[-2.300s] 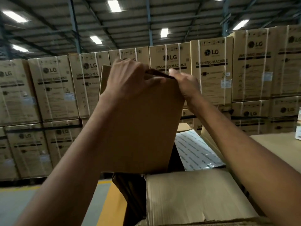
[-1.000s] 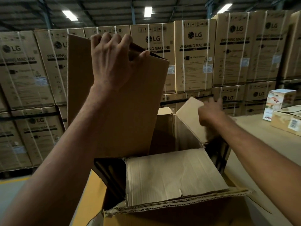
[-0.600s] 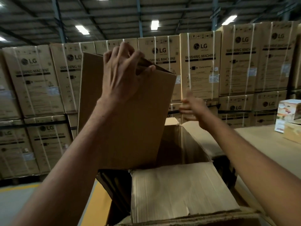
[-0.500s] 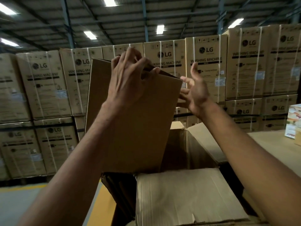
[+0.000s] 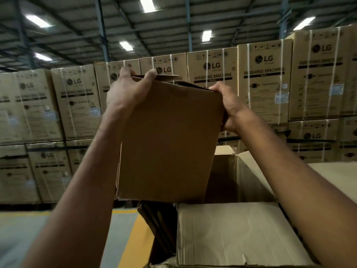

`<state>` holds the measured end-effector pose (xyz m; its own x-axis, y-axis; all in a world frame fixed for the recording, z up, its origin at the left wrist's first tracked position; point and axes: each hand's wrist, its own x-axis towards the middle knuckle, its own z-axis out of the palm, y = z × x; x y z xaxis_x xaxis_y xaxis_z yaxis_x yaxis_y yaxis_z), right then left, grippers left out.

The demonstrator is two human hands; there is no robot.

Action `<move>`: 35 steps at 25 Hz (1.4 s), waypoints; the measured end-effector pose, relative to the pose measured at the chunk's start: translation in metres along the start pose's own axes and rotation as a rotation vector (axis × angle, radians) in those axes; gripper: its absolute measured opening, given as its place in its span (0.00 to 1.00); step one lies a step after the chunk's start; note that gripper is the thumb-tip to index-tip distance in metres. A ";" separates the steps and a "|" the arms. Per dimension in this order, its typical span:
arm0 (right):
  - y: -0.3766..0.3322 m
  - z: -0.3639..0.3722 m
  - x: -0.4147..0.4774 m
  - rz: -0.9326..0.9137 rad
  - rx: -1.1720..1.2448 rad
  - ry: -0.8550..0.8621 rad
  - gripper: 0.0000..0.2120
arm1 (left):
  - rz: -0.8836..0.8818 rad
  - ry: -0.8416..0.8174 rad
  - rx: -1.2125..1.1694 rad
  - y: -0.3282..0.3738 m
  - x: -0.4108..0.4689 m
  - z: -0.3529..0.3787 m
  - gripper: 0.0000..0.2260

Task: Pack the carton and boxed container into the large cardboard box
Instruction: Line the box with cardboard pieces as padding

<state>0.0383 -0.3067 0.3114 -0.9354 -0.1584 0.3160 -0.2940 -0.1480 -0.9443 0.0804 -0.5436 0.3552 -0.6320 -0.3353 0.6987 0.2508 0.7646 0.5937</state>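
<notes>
Plain brown carton (image 5: pixel 168 144) held up w/ both hands, long axis vertical, near upright, top leaning slightly R. Top end faces up, flap there loose. Lower end at mouth of large cardboard box (image 5: pixel 224 176), over its L side, just behind near flap (image 5: pixel 237 235); contact inside: can't tell.
L hand (image 5: pixel 125 93) grips top-L corner, fingers curled over top edge, thumb on near face. R hand (image 5: pixel 229 107) clasps top-R corner and side edge.
Bkgd: stacked LG washing-machine boxes (image 5: pixel 264 84), yellow floor line (image 5: pixel 135 238).
</notes>
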 end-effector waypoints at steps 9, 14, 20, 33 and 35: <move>-0.013 -0.017 -0.030 -0.216 0.126 -0.014 0.15 | 0.105 0.425 -0.320 0.030 -0.035 0.017 0.16; -0.039 -0.051 -0.042 -0.399 -0.052 0.151 0.13 | 0.229 0.431 -0.489 0.059 -0.035 0.028 0.13; -0.014 -0.090 -0.040 -0.325 -0.114 0.266 0.16 | 0.098 0.292 -0.599 0.041 -0.055 0.096 0.16; 0.044 -0.119 -0.041 -0.186 -0.236 0.341 0.21 | 0.012 0.308 -0.439 0.005 -0.096 0.131 0.15; 0.051 -0.119 -0.041 -0.145 -0.257 0.341 0.19 | 0.029 0.317 -0.347 0.004 -0.101 0.132 0.16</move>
<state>0.0381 -0.1912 0.2395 -0.8796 0.1833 0.4390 -0.4256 0.1091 -0.8983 0.0477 -0.4343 0.2341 -0.3796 -0.5093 0.7723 0.5291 0.5653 0.6328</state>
